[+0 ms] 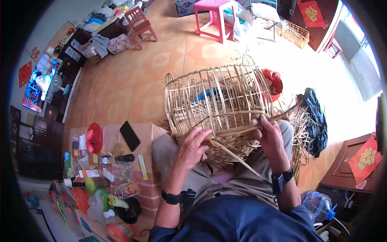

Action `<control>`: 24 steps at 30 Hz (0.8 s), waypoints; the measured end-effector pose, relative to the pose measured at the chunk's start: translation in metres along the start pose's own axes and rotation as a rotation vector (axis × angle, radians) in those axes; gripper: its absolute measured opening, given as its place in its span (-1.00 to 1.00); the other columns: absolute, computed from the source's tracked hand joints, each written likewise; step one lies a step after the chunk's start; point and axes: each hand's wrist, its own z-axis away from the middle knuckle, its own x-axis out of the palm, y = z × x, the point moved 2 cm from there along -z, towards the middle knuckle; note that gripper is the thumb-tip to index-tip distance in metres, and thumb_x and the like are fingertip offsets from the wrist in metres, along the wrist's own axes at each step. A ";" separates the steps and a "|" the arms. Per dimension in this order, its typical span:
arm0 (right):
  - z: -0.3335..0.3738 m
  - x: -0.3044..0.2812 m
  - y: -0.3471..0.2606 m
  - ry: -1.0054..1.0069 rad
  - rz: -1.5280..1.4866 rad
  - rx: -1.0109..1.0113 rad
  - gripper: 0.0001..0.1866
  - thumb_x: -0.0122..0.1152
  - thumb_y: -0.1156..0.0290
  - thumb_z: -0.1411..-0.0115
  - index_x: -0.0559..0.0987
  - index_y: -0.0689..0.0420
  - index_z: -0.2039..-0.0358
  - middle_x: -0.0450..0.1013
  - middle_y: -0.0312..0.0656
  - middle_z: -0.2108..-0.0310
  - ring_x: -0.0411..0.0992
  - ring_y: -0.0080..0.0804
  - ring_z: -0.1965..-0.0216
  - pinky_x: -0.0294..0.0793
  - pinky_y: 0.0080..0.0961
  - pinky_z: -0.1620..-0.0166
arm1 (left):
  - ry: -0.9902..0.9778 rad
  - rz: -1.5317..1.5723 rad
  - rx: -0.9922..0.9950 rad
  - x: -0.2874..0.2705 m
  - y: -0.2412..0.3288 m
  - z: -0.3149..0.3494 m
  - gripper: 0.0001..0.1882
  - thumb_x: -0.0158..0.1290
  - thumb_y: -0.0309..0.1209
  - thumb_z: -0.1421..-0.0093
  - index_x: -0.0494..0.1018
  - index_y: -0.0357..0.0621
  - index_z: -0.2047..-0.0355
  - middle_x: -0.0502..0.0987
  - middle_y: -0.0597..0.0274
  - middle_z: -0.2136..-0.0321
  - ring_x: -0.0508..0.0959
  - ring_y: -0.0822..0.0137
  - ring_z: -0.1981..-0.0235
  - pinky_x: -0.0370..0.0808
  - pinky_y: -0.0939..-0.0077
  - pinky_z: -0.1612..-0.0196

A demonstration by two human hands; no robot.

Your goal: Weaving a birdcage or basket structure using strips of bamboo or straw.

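A partly woven basket (238, 150) lies tilted against my knees. Its lower side is densely plaited, while thin bare ribs form an open cage toward the far rim. At the near side, my left hand (191, 146) closes its fingers on a flat strand of dried plant fibre (235, 131). Farther right, my right hand (269, 135) pinches the same band of fibre between thumb and fingers, against the weave. One loose strand end (242, 162) slants down over my right thigh. Through the ribs a blue object (206, 94) shows; its kind is unclear.
Loose straw (299, 139) lies to the right beside a black plastic bag (315, 121); a red container (273, 84) stands behind the basket. The cluttered low table (149, 171) on my left bears a black phone (130, 136). Farther off are a pink stool (215, 18) and wooden chair (140, 26).
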 end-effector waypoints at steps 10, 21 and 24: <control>0.037 -0.089 -0.007 -0.353 -0.456 -0.133 -0.66 -0.10 0.14 -0.59 0.53 0.11 0.15 0.52 -0.20 0.22 0.18 -0.55 0.55 0.30 -0.52 0.38 | 0.117 0.018 0.080 -0.002 0.021 -0.006 -0.67 0.06 -0.65 -0.21 0.63 -0.17 0.04 0.67 0.03 0.22 0.62 0.04 0.15 0.58 0.22 -0.02; 0.082 -0.032 0.022 -0.342 0.767 -0.016 -0.62 0.45 0.36 -0.23 0.61 0.26 0.00 0.60 -0.16 0.10 0.54 -0.44 0.09 0.52 -0.48 0.01 | -0.127 0.241 -0.007 -0.002 0.000 -0.023 -0.72 0.17 -0.49 -0.29 0.67 -0.08 0.01 0.71 0.01 0.23 0.70 0.00 0.19 0.60 0.28 0.05; 0.081 0.029 0.014 -0.371 1.156 -0.514 -0.61 0.46 0.31 -0.20 0.56 0.26 0.07 0.57 0.03 0.18 0.58 -0.11 0.12 0.56 -0.24 0.06 | -0.205 0.253 -0.038 -0.008 0.003 -0.029 -0.68 0.17 -0.51 -0.27 0.66 -0.08 -0.03 0.71 -0.04 0.16 0.71 0.01 0.11 0.59 0.28 0.00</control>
